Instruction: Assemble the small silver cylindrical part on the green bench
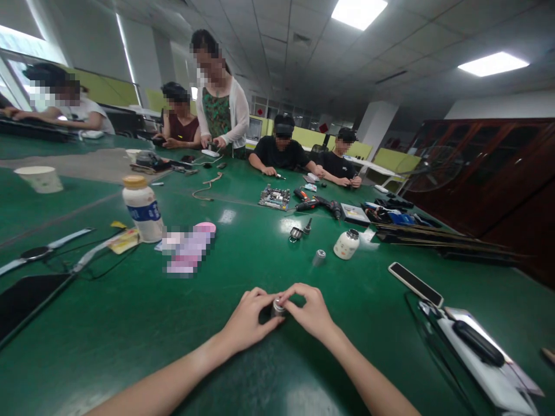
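A small silver metal cylinder [277, 310] stands on the green table between my hands, partly covered by my fingers. My left hand [250, 316] is curled around its side, with the thumb low and the fingers at the top. From the other side, my right hand [310, 312] pinches at its upper rim with thumb and forefinger. Whether a smaller part sits between those fingertips is hidden. Farther out is a similar silver cylinder [319, 257], apart from both hands. Beside it is a white patterned jar [346, 245] with a dark mouth.
Dark small parts [296, 234] lie beyond the cylinders. A circuit board [274, 197] and power drills [318, 203] are farther back. At left are a white bottle [143, 214] and pink-purple item [191, 248]; at right, a phone [415, 284] and power bank. Several people work around the table.
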{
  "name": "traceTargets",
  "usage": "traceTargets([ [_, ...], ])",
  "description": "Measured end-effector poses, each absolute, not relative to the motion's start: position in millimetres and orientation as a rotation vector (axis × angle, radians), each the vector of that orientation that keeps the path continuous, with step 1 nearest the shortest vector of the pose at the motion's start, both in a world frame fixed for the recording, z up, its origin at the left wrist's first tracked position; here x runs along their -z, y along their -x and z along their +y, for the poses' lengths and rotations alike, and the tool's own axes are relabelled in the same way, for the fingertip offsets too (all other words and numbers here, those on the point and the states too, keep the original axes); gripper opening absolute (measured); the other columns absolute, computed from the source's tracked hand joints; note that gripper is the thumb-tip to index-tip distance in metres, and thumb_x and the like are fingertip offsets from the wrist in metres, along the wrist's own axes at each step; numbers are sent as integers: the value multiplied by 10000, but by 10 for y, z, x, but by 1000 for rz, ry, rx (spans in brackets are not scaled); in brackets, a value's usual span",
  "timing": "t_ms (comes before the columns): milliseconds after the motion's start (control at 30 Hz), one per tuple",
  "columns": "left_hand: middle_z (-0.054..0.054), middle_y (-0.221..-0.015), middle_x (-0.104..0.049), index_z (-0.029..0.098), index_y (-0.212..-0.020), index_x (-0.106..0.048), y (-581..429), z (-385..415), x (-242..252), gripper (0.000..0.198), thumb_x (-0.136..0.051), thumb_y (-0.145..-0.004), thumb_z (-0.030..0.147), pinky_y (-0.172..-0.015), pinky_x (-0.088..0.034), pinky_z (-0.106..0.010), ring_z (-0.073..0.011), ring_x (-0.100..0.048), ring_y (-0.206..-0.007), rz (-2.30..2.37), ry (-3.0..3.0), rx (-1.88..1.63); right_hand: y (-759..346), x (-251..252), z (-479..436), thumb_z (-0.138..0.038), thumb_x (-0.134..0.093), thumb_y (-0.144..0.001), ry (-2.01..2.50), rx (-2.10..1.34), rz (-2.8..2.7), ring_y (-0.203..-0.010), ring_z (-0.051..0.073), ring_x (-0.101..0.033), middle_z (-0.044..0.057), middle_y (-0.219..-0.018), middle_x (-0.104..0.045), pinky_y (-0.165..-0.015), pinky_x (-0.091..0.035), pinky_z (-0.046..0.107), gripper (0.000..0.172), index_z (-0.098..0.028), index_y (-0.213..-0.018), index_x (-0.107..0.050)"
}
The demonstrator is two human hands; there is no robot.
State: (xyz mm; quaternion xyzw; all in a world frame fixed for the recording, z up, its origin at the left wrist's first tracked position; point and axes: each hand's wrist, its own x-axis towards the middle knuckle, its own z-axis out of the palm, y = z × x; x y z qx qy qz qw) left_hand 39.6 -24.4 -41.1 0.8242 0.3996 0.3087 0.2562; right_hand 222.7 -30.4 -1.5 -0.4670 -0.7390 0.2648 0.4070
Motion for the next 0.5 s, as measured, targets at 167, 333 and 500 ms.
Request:
traceTargets([
  [167,-21,-950,-680,290,-1111,-666,-392,-248,396,283,-650,-838,362,-840,-405,-360,-223,-551,-941,1074,-2234,-805,-2253,-56,-317,-128,-655,-809,1155,-605,-1990,-798,175,-692,-2,-819,-749,-794,-504,305,139,-246,-767,-715],
  [333,-20,-971,-687,281,-1095,-673,-394,-256,394,273,-649,-842,381,-843,-404,-363,-222,-553,-948,1087,-2235,-806,-2296,-90,-330,-109,-640,-834,1124,-486,-2121,-820,176,-682,-4,-856,-749,-799,-494,309,173,-261,-810,-719],
  [500,-22,-963,-685,265,-1085,-674,-393,-254,398,270,-650,-843,383,-834,-406,-358,-221,-554,-944,1088,-2245,-811,-2286,-72,-338,-149,-640,-859,1111,-435,-2201,-812,173,-676,-5,-867,-750,-778,-483,303,145,-268,-840,-721],
])
